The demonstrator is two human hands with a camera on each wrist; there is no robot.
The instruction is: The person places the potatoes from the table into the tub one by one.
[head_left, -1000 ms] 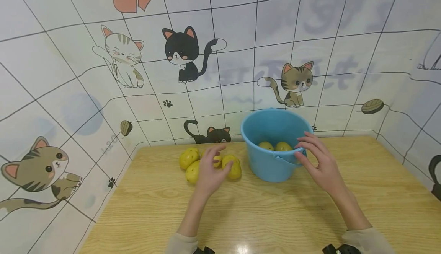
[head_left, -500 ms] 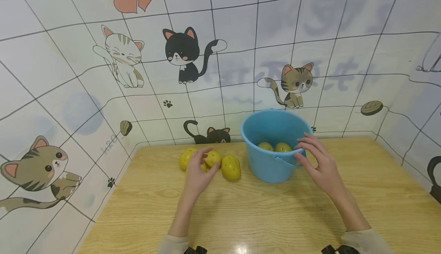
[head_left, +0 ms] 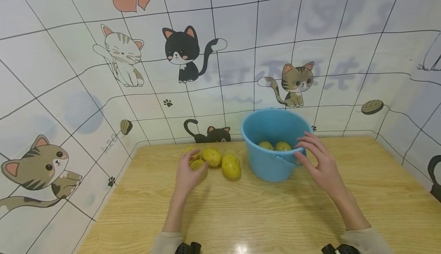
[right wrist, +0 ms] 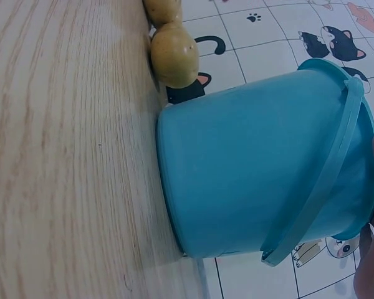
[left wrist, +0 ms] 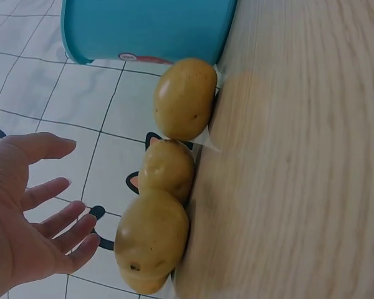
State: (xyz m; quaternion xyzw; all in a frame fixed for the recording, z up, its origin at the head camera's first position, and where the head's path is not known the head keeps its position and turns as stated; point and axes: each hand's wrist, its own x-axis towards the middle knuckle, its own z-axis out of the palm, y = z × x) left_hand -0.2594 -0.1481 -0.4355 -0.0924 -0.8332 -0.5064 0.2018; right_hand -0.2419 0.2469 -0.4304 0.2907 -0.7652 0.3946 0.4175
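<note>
Several yellow potatoes (head_left: pixel 231 166) lie on the wooden table, left of a blue bucket (head_left: pixel 272 166). My left hand (head_left: pixel 187 175) hovers by the leftmost ones, fingers spread and holding nothing; it partly hides two potatoes in the head view. A gap shows between the left hand (left wrist: pixel 34 218) and the nearest potato (left wrist: pixel 153 230) in the left wrist view. My right hand (head_left: pixel 322 166) holds the bucket's rim at the right side, fingertips over the edge and thumb outside. Inside the bucket, two potatoes (head_left: pixel 283 147) can be seen.
The bucket's handle (right wrist: pixel 321 187) hangs down along its outer side. Behind the table (head_left: pixel 262 215) stands a white wall (head_left: pixel 234 89) printed with cats and grid lines. A dark curved object (head_left: pixel 436 173) shows at the far right edge.
My left hand has moved left across the potatoes, uncovering the middle ones and covering part of the leftmost. The right hand and bucket have stayed in place.
</note>
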